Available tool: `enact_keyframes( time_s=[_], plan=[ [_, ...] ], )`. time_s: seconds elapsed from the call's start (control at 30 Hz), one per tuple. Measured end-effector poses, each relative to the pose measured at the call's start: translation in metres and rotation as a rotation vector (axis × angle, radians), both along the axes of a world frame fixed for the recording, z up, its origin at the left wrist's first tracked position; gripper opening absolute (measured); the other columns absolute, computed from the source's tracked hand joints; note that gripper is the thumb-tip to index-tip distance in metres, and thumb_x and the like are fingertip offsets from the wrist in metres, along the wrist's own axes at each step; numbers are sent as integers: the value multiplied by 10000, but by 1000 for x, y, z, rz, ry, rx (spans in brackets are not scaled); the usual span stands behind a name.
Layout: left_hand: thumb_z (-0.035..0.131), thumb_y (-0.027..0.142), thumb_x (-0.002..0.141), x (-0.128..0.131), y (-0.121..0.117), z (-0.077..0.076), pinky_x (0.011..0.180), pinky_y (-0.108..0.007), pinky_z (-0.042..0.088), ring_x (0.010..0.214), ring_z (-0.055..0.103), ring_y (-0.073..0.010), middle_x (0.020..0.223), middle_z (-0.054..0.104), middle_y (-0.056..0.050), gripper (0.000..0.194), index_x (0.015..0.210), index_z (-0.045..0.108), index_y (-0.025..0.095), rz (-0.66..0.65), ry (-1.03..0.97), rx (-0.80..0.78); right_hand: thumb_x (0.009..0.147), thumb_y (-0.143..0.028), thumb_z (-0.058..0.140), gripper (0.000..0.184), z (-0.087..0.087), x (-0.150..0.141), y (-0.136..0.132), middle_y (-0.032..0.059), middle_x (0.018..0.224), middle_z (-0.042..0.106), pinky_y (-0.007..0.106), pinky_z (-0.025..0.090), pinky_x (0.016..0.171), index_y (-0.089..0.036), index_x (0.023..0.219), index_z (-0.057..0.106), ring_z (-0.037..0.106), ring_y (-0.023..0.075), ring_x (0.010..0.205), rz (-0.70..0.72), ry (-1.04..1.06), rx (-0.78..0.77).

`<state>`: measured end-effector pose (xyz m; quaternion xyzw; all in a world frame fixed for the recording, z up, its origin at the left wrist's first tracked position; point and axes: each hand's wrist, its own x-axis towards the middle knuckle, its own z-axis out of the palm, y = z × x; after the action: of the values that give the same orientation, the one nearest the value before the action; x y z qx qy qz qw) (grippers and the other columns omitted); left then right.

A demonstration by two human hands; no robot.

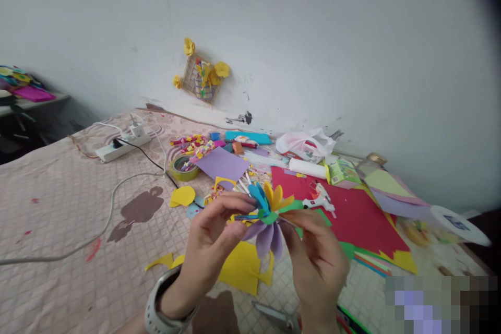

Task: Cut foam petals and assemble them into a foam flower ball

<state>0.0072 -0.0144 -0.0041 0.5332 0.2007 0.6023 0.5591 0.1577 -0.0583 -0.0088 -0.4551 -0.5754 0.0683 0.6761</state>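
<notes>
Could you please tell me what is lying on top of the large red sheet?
A white glue gun lies on the red sheet, with small purple and yellow scraps near the sheet's far edge. Whatever lies behind the flower and right hand is covered.

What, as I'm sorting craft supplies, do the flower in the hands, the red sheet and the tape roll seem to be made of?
Flower: thin, flexible sheet, perhaps craft foam or felt, matte; its petals curve softly without shine.
Red sheet: foam, felt or card, matte; it lies flat, evenly coloured, without glare.
Tape roll: probably plastic film, somewhat glossy; its yellowish side looks translucent.
</notes>
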Motion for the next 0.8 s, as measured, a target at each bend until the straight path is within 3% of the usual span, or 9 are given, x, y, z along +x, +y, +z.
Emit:
enact_keyframes(
  time_s=[0.2,0.43,0.8],
  plan=[
    [728,442,806,2,1,-1,891,-309,476,1053,620,-233,1078,669,-62,349,1084,646,247,-98,34,-103,828,-34,619,240,-1,4,3,43,883,701,359,556,703,-230,931,713,660,221,871,-4,17,121],
    [804,422,727,4,2,0,803,-349,525,1000,643,-259,1116,669,-106,504,1124,564,226,-199,-36,-257,836,-60,621,214,-2,6,8,42,866,697,369,548,686,-238,929,694,656,224,844,-31,-19,139],
    [802,351,744,2,4,2,773,-313,533,1058,638,-257,1192,654,-112,498,1149,542,223,-217,-11,-242,831,-16,621,279,-2,10,10,20,893,697,315,550,720,-237,973,716,653,191,873,26,65,123]
  ],
)
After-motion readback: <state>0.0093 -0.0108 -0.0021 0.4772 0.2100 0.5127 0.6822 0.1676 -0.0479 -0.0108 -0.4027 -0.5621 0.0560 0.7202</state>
